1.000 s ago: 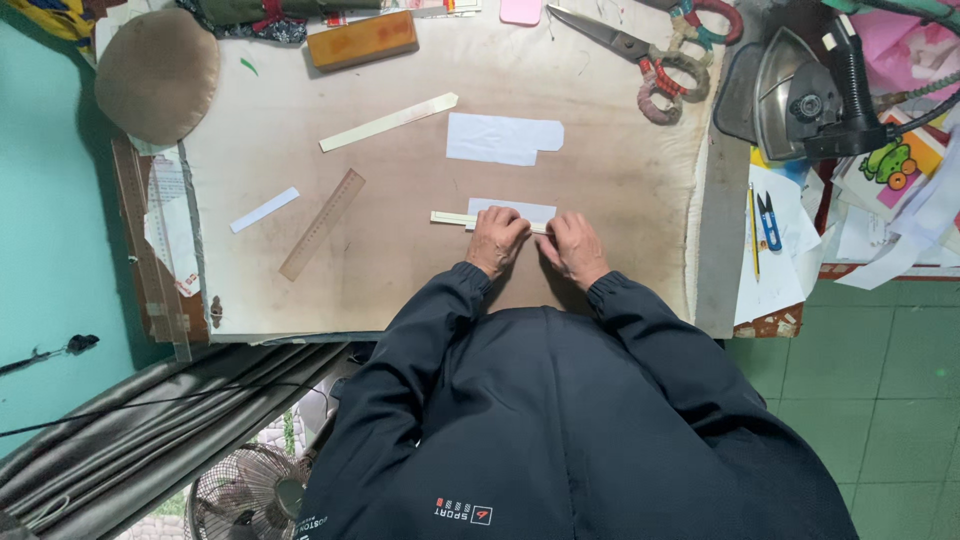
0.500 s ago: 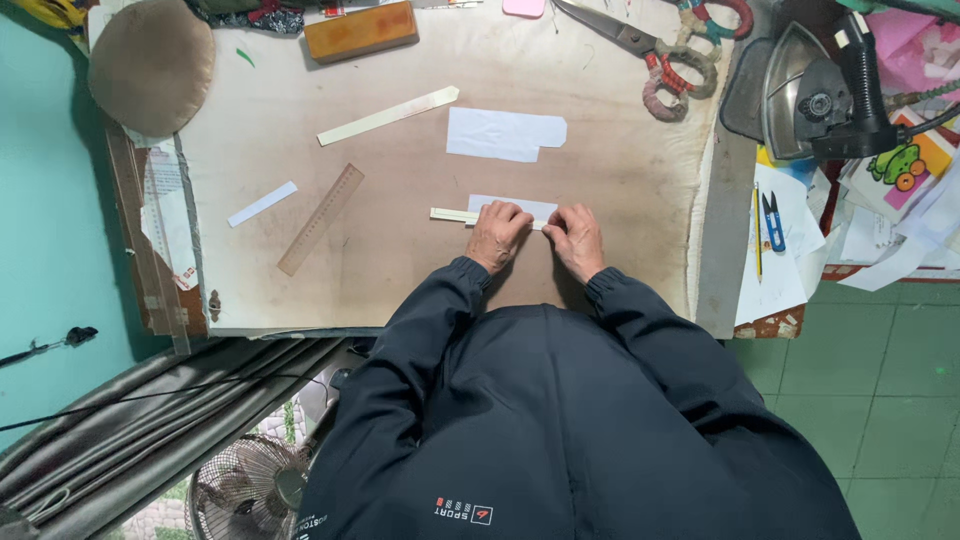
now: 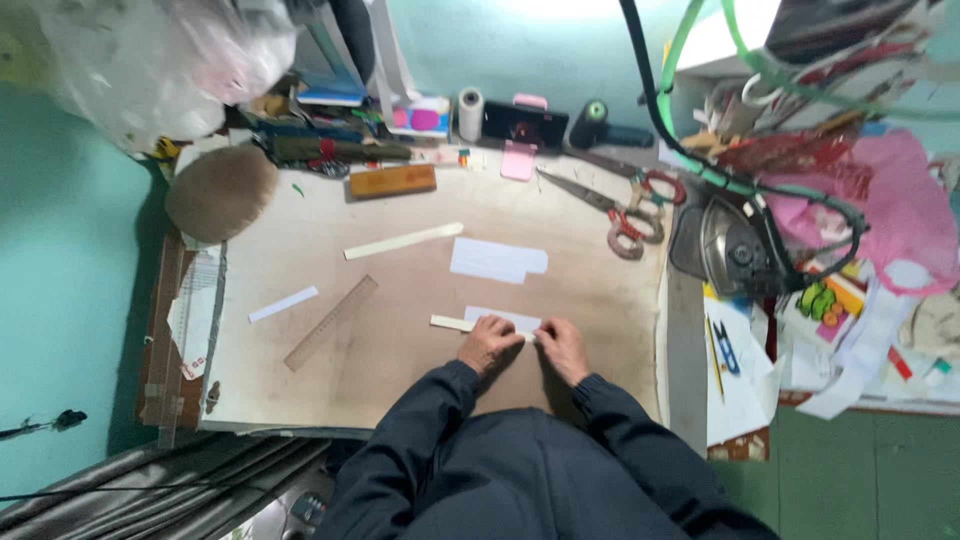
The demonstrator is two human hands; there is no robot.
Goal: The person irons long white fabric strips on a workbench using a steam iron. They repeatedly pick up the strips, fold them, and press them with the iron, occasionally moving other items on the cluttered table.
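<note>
The person leans over a worn pale bench [image 3: 400, 370], and both hands are on a small white piece of fabric [image 3: 500, 318] that lies flat near the front edge of the bench. The left hand [image 3: 490, 342] rests on the near edge of this white piece with its fingers bent down and pressed on it. The right hand [image 3: 563, 347] is just beside the left one, at the right end of the white piece, and its fingertips are pinched together on the corner of the piece. The two hands almost touch each other.

A thin cream strip [image 3: 450, 323] comes out from under the left side of the white piece. Behind the white piece, farther from the person, lies a bigger white cut shape [image 3: 497, 260], and farther back and to the left of it is a long cream strip [image 3: 403, 241], lying at a slant. To the left of the white piece there is a wooden ruler [image 3: 331, 322], also at a slant, and beyond it a small white strip [image 3: 283, 304].

To the right of the white piece and farther back, big scissors with red handles [image 3: 615, 210] lie at the corner of the bench. Past the right edge of the bench stands a dark iron [image 3: 735, 247]. Far to the back left of the white piece is a round brown cushion [image 3: 220, 192], and a wooden block [image 3: 392, 180] lies near it.
</note>
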